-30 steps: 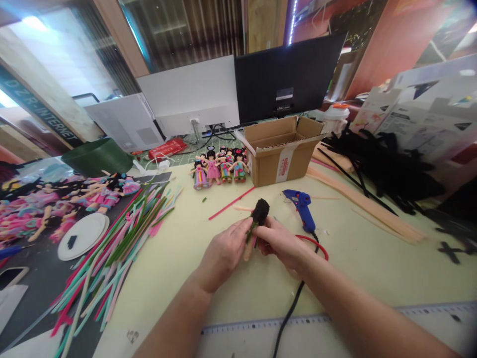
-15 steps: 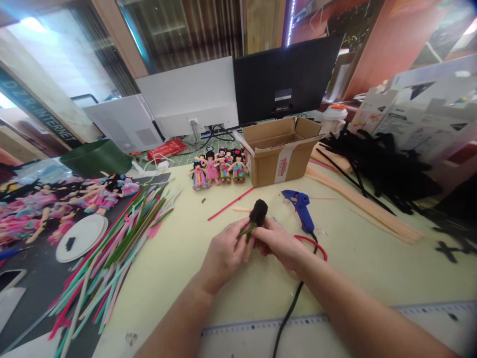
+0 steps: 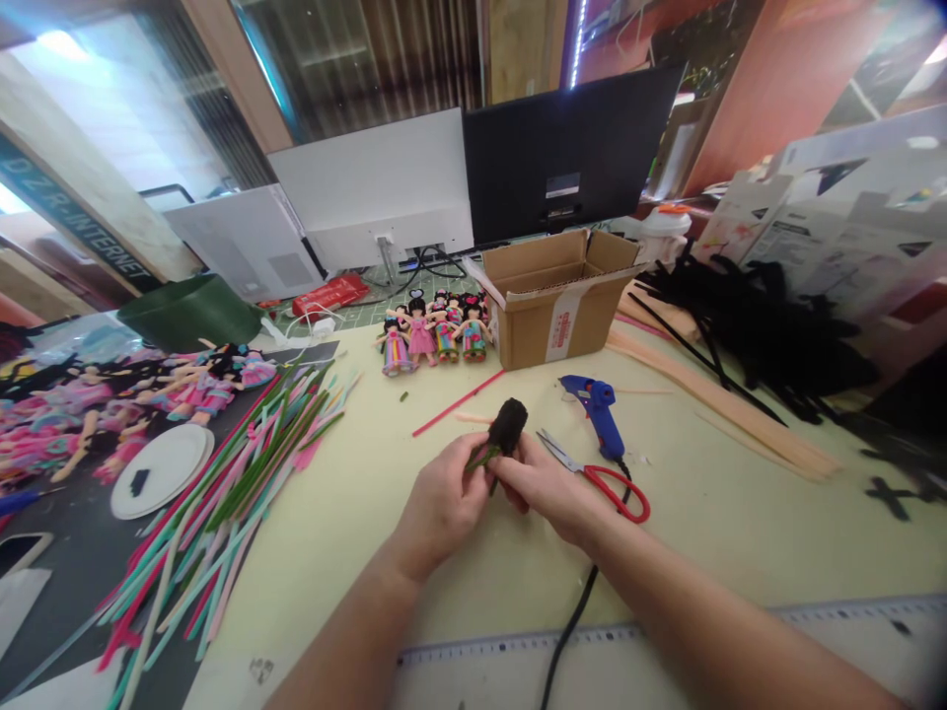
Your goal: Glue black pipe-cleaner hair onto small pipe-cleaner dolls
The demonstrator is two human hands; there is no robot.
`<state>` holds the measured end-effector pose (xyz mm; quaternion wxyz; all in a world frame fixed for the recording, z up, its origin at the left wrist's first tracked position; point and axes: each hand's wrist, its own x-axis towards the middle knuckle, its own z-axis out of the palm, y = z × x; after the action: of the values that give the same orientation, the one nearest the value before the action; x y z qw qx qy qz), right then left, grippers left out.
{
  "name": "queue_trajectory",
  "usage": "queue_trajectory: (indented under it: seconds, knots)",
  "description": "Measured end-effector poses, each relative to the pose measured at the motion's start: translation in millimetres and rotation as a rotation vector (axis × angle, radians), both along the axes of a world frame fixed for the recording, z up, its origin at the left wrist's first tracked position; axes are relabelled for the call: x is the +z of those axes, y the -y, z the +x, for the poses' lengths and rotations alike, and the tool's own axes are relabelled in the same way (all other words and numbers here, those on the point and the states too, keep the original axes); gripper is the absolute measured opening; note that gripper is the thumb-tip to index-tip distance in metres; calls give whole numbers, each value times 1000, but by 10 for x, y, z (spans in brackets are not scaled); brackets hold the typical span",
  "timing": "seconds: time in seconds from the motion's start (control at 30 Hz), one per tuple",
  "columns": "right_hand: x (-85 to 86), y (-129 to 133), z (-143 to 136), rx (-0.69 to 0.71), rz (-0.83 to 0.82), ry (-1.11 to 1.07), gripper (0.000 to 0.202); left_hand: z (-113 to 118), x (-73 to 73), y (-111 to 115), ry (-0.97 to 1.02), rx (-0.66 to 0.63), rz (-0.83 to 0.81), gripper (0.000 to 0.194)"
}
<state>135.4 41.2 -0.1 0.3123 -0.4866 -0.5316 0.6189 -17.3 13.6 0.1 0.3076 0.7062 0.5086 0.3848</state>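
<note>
Both my hands meet over the middle of the table, closed around a small pipe-cleaner doll (image 3: 508, 425). Its black, fuzzy head points away from me, and some green strands show below it. My left hand (image 3: 446, 493) pinches the green part from the left. From the right, my right hand (image 3: 544, 483) grips it just under the black head; most of the body is hidden by my fingers. Red-handled scissors (image 3: 618, 491) lie partly open beside my right hand. Just beyond them rests a blue glue gun (image 3: 601, 414) with a black cord.
Loose coloured pipe cleaners (image 3: 252, 473) and a white round lid (image 3: 164, 471) lie to the left. Finished dolls (image 3: 433, 333) stand by an open cardboard box (image 3: 562, 316). Peach strips (image 3: 732, 419) and black pipe cleaners (image 3: 769, 335) lie right. A ruler (image 3: 510, 646) runs along the front.
My right hand has shifted slightly left and down, uncovering the scissors' blades. The doll has turned a little in my fingers, and the pinkish part below it no longer shows.
</note>
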Motion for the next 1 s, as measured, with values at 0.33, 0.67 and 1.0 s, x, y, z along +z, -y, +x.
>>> queue_trajectory:
  seconds: [0.33, 0.67, 1.0]
  knots:
    - [110, -10, 84, 6, 20, -123, 14, 3, 42, -69, 732, -74, -525, 45]
    - [70, -86, 155, 80, 103, -73, 16, 38, 1, -68, 844, -89, -695, 35]
    - [137, -94, 179, -80, 128, -67, 26, -6, -9, -111, 1115, 10, -803, 24]
